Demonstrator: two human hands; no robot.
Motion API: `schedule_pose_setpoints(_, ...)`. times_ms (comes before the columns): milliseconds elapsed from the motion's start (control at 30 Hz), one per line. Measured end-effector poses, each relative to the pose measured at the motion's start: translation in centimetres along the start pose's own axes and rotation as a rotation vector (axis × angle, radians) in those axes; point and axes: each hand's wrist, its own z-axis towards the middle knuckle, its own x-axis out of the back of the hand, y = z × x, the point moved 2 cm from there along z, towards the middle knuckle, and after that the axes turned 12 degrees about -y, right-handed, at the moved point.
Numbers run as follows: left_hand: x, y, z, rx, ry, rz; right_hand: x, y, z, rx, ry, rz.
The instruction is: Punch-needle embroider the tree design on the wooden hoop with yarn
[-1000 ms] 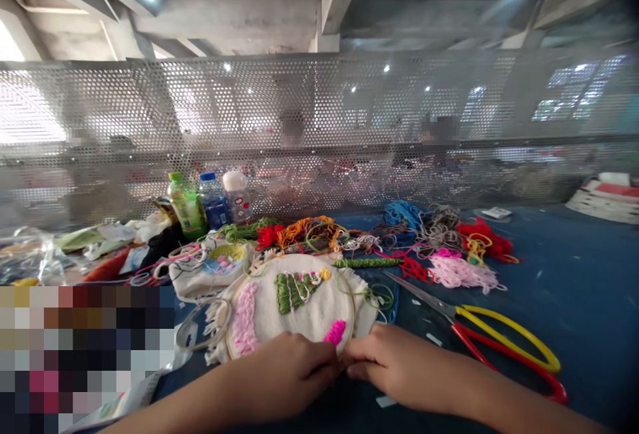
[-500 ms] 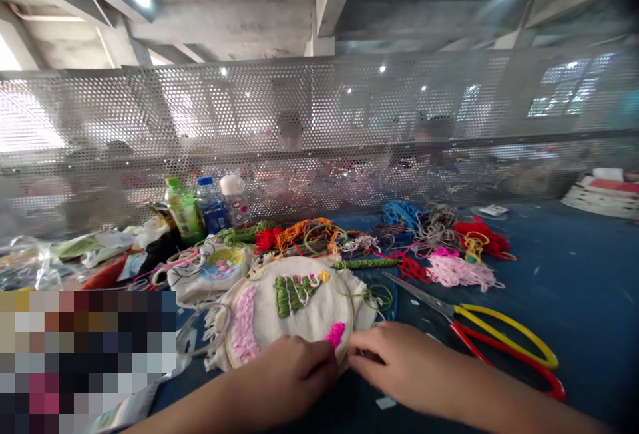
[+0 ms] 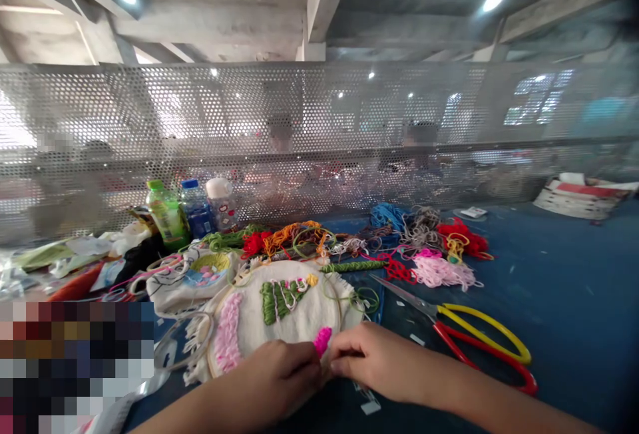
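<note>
Has the embroidery hoop [image 3: 340, 311] lying in the near middle of the worktop [image 3: 554, 274], with white cloth [image 3: 302, 326] stretched in it. Shows on that cloth a green stitched tree [image 3: 272, 304] with a yellow top, a pale pink band [image 3: 228, 337] at left and a bright pink patch [image 3: 323, 339] near the hands. Keeps the left hand [image 3: 282, 375] curled over the near edge of the hoop, thumb side inward, and the right hand [image 3: 367, 359] just beside it, pinched together at the fingertips. Cannot tell what is caught in either hand, too small or hidden. Has open scissors [image 3: 434, 312] to the right, pointing toward the hoop, with yellow and red handles. Sets a green-wrapped stick [image 3: 353, 265] behind the hoop, below heaps of coloured yarn [image 3: 294, 237]. Stands three bottles [image 3: 197, 211] upright at back left, before a perforated screen [image 3: 299, 111]
</note>
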Motion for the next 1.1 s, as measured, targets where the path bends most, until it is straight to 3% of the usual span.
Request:
schedule_pose_setpoints(267,0.0,-0.3,-0.1,0.022,-0.006,-0.01,2.0,1.7,0.2,-0.024,-0.261,0.203)
schedule_pose_setpoints(467,0.0,-0.7,0.1,0.003,0.002,-0.059,1.5,2.3,0.8,0.058,-0.235,0.295)
schedule_pose_setpoints(667,0.0,-0.5,0.3,0.019,-0.024,-0.14,0.7,2.5,1.1,-0.008,-0.251,0.469)
schedule_pose_setpoints(867,-0.1,-0.6,0.2,0.007,-0.037,-0.175,-0.5,1.7,1.6,-0.091,-0.134,0.452)
schedule_pose_setpoints(1100,-0.1,-0.7,0.3,0.041,-0.047,-0.189,2.2,1.8,0.5,-0.099,-0.247,0.267)
